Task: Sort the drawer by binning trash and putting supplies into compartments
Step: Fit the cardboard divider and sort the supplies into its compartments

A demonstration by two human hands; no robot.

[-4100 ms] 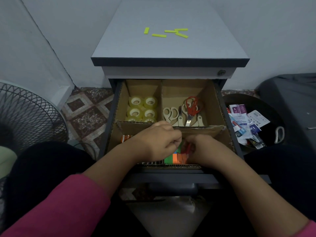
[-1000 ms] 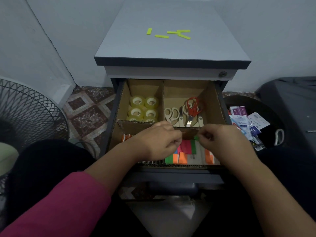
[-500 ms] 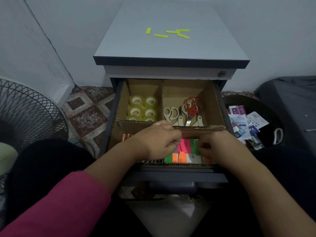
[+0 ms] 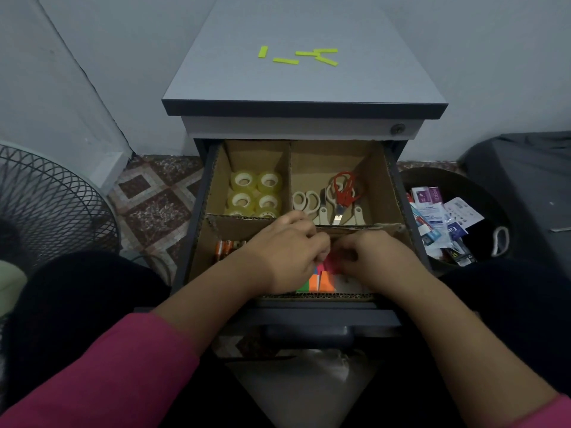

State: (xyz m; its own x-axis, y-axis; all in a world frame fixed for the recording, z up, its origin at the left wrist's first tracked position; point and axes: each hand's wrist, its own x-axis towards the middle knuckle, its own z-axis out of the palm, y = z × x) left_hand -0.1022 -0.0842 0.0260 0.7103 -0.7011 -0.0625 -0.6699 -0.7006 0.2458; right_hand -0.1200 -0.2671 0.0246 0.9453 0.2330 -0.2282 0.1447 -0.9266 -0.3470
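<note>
Overall level: dim, with a cool grey-blue cast.
Brightest area: flat top of the grey metal drawer cabinet [image 4: 304, 66], lit evenly from above; no glare.
Shadows: soft; the space below the cabinet's open drawer and the dark clothing on both sides of it fall to near black.
Sharpness: the open cardboard-lined drawer [image 4: 213, 193] is clear; the pink sleeves at the lower corners are slightly soft.
Distortion: wide-angle; the cabinet's sides splay, and the wall edge left of it leans.
Noise: fine grain in dark areas.

red scissors [image 4: 344, 188], yellow strips [image 4: 285, 60], pink sleeve [image 4: 117, 366]
</note>
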